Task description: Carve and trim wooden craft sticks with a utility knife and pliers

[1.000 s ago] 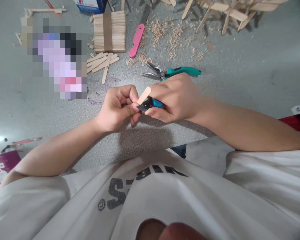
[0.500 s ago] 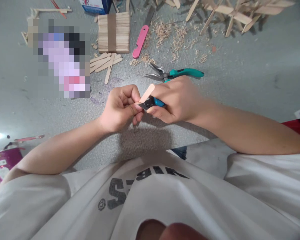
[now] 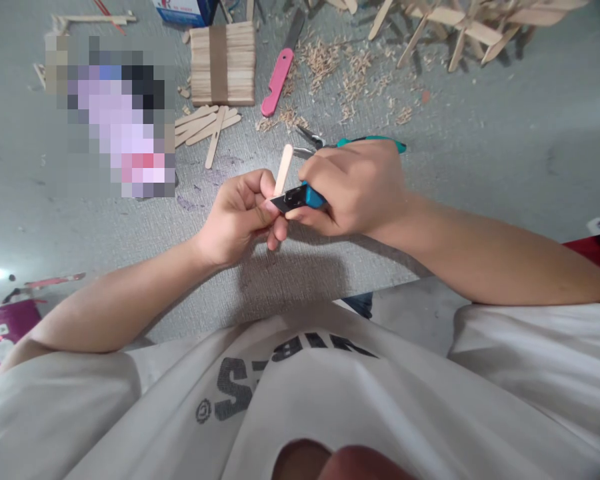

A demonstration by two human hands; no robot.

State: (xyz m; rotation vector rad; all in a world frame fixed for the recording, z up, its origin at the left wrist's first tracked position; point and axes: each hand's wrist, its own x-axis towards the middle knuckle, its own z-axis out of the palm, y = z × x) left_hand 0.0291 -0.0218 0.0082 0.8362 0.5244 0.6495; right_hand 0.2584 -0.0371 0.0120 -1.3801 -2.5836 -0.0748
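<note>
Between the thumb and fingers of my left hand (image 3: 243, 217) is a pale wooden craft stick (image 3: 284, 170), its rounded end pointing up and away from me. My right hand (image 3: 357, 187) is closed round a blue and black utility knife (image 3: 310, 195). The knife's dark blade reaches to the stick by my left thumb; whether it cuts into the wood I cannot tell. Just beyond my right hand lie green-handled needle-nose pliers (image 3: 373, 141), partly hidden by that hand.
A banded bundle of craft sticks (image 3: 240, 67), loose sticks (image 3: 215, 137) and a pink folding knife (image 3: 279, 83) lie ahead. Wood shavings (image 3: 325, 60) are scattered beside it. At the back right stands a structure of joined sticks (image 3: 460, 27). A blurred-out object (image 3: 120, 120) is at left.
The craft stick has turned to stand more upright. My right hand has shifted slightly left and away from me with the knife, covering more of the pliers.
</note>
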